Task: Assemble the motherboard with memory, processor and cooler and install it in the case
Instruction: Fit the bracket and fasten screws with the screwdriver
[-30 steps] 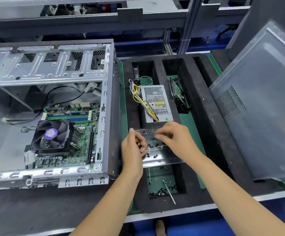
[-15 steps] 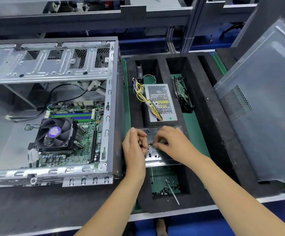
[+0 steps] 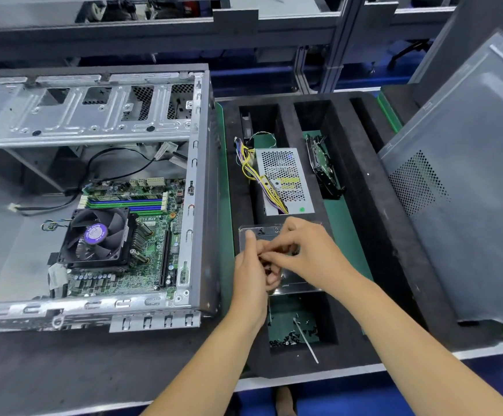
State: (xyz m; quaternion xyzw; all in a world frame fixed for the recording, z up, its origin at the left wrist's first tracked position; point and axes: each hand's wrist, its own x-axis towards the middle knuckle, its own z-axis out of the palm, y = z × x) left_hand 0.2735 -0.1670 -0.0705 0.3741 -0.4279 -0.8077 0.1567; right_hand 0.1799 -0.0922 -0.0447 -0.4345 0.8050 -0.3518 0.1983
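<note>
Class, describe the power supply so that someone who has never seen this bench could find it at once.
Start at the black foam tray right of the open case. In its left slot, just beyond the two hands, lies the power supply. It is the only silver box with a perforated top, and a bundle of yellow wires runs along its left edge.
</note>
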